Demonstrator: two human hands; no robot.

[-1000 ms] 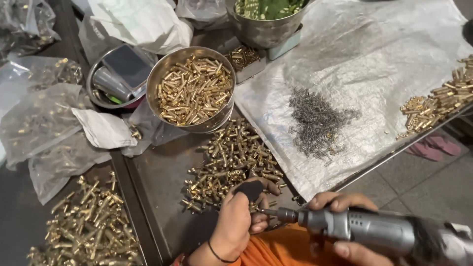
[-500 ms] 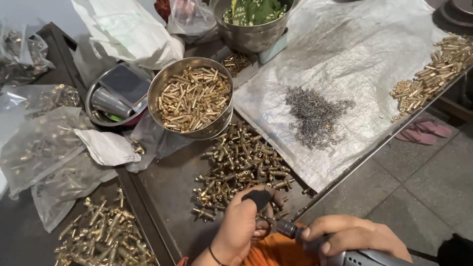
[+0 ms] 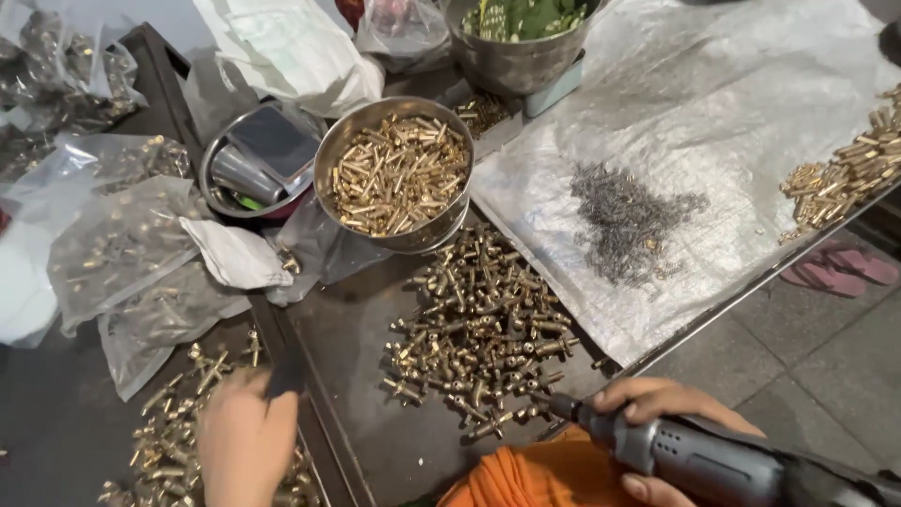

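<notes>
My right hand point(image 3: 668, 424) grips a grey electric screwdriver point(image 3: 713, 460) at the lower right, its tip pointing left toward a pile of brass fittings point(image 3: 479, 333) on a dark metal tray point(image 3: 366, 347). My left hand point(image 3: 246, 441) reaches out to the lower left over a second pile of brass parts point(image 3: 174, 422). It holds a small dark piece between its fingertips. A steel bowl point(image 3: 394, 174) full of brass pins stands behind the middle pile. An orange cloth point(image 3: 535, 479) covers my lap.
A heap of small grey screws point(image 3: 624, 216) lies on a plastic sheet point(image 3: 713, 122) at right, with more brass parts point(image 3: 845, 183) at its far edge. Plastic bags of parts point(image 3: 113, 235) lie at left. A second steel bowl point(image 3: 246, 160) and a pot of green leaves point(image 3: 516, 33) stand behind.
My left hand has left the screwdriver tip and swung left to the pile at the lower left. The screwdriver stays in my right hand.
</notes>
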